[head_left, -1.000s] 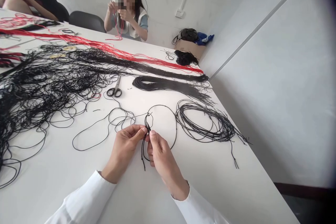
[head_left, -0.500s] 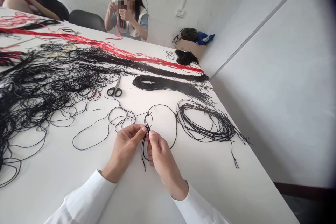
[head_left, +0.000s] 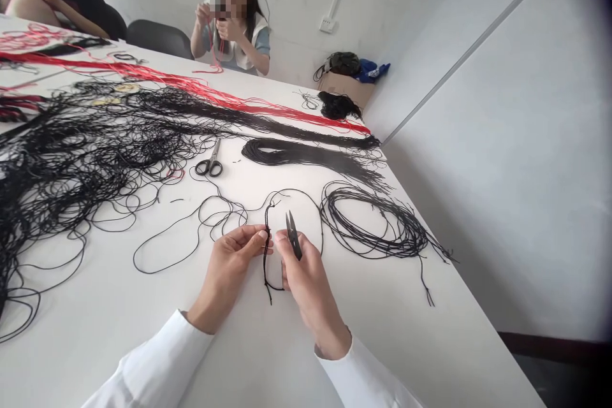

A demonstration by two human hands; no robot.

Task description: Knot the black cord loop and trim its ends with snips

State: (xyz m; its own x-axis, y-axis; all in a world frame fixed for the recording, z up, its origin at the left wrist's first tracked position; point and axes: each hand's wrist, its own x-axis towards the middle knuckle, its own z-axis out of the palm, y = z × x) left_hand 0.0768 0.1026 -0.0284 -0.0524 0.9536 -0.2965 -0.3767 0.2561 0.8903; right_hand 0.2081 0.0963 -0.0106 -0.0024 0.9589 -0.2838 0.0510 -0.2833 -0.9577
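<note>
My left hand [head_left: 235,266] pinches a thin black cord [head_left: 266,261] between thumb and fingers; the cord hangs down past the fingertips and has small knots. To its right, my right hand [head_left: 306,274] is closed around small dark snips [head_left: 292,237], whose pointed blades stick up beyond the thumb, slightly apart. The blades do not touch the cord. A loop of the black cord curves above and behind my right hand.
Black-handled scissors [head_left: 209,167] lie beyond my left hand. Tangled black cords [head_left: 95,146] cover the left, a coiled bundle [head_left: 377,223] lies right, and red cords [head_left: 191,86] run across the back. A person [head_left: 234,25] sits opposite, another at far left.
My right hand has moved right and slightly down, away from my left hand, and the snips are now clear of the cord. My left hand has stayed nearly in place.
</note>
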